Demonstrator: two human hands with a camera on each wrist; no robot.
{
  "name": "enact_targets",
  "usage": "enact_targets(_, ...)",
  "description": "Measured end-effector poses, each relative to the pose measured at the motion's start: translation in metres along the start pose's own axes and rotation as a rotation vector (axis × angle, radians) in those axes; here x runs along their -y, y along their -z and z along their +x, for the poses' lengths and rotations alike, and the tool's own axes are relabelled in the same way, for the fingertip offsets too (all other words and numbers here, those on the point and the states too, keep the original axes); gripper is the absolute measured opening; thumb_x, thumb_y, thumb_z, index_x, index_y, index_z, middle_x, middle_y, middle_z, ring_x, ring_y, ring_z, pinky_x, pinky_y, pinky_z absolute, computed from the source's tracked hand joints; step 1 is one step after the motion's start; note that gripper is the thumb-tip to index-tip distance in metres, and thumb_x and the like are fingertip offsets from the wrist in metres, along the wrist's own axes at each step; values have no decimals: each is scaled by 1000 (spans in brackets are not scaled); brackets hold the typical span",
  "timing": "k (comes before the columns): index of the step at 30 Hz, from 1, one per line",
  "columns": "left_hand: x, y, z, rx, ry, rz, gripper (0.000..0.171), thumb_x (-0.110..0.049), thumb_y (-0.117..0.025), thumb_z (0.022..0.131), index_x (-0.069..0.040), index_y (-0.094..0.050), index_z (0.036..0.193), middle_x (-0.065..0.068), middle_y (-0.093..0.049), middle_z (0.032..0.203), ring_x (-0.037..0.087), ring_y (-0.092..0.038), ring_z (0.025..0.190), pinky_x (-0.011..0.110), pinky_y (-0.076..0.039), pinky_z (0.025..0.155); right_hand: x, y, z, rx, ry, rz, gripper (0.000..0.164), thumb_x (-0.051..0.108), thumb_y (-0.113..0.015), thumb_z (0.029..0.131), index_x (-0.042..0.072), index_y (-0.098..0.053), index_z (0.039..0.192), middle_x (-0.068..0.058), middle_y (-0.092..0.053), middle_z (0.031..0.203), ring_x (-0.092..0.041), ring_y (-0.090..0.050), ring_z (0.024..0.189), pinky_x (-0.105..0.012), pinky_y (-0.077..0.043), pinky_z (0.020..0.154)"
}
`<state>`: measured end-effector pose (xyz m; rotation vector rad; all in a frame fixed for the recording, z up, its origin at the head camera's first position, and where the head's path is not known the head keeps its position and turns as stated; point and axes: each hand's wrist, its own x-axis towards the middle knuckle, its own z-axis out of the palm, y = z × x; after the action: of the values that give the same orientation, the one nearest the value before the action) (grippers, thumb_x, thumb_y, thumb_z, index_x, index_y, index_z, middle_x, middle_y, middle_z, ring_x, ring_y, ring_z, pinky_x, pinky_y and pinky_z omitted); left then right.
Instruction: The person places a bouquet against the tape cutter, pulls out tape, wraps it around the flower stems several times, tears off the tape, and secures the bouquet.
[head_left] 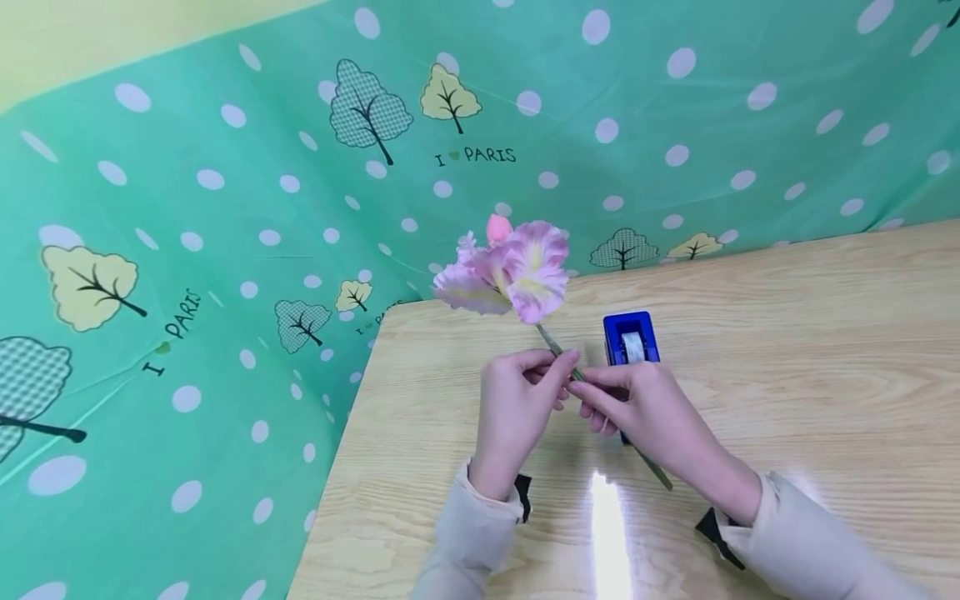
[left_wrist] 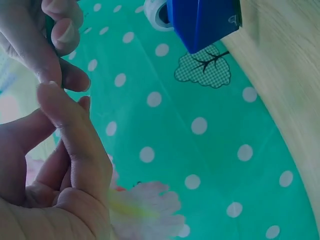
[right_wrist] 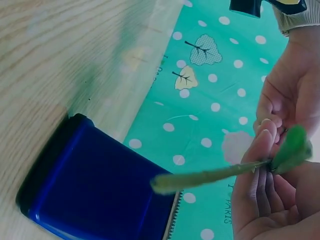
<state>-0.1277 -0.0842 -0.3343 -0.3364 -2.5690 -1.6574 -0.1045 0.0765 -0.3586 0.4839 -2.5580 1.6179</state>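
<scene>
An artificial flower (head_left: pixel 536 271) with ruffled pink-purple petals and a pink bud leans up and to the left in the head view. Its thin green stem (head_left: pixel 658 472) runs down to the right through both hands. My left hand (head_left: pixel 517 408) pinches the stem below the bloom between thumb and fingers. Right beside it, my right hand (head_left: pixel 652 408) pinches the stem slightly lower, fingertips close to the left ones. In the right wrist view, the stem's lower end (right_wrist: pixel 200 181) sticks out past the right hand, near a green leaf-like piece (right_wrist: pixel 292 150).
A blue tape dispenser (head_left: pixel 613 323) with a tape roll (head_left: pixel 633 348) stands on the wooden table (head_left: pixel 787 358) just behind the right hand, which partly hides it. A green dotted cloth (head_left: pixel 262 200) printed with trees hangs behind and left of the table.
</scene>
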Motion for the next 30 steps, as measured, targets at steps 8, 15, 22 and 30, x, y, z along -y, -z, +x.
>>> enact_targets(8, 2, 7, 4, -5, -8, -56, 23, -24, -71, 93, -2, -78, 91, 8, -74, 73, 14, -71, 62, 26, -58, 59, 4, -4, 1, 21, 30, -81, 17, 13, -64, 97, 16, -71, 82, 9, -63, 63, -5, -58, 55, -22, -49, 51)
enact_targets(15, 5, 24, 11, -83, 32, -84, 21, -20, -72, 92, 0, -77, 94, 12, -73, 73, 19, -71, 60, 30, -60, 62, 10, -17, 2, 57, 17, -58, 15, 13, -66, 96, 11, -75, 84, 8, -68, 68, -3, -64, 61, -21, -52, 54)
enact_targets(22, 12, 40, 16, -110, 48, -87, 22, -20, -72, 92, 1, -77, 97, 14, -73, 76, 17, -70, 59, 28, -60, 63, 19, -39, 11, 104, -17, 18, 13, 11, -65, 95, 8, -75, 86, 3, -69, 69, -7, -66, 62, -22, -56, 58)
enact_targets(30, 19, 52, 18, -97, 90, -4, 21, -21, -73, 91, -1, -78, 97, 13, -74, 79, 16, -70, 60, 27, -60, 61, 26, -60, 20, 120, -18, -53, 17, 8, -66, 94, 8, -71, 77, 3, -68, 66, -5, -62, 59, -18, -52, 57)
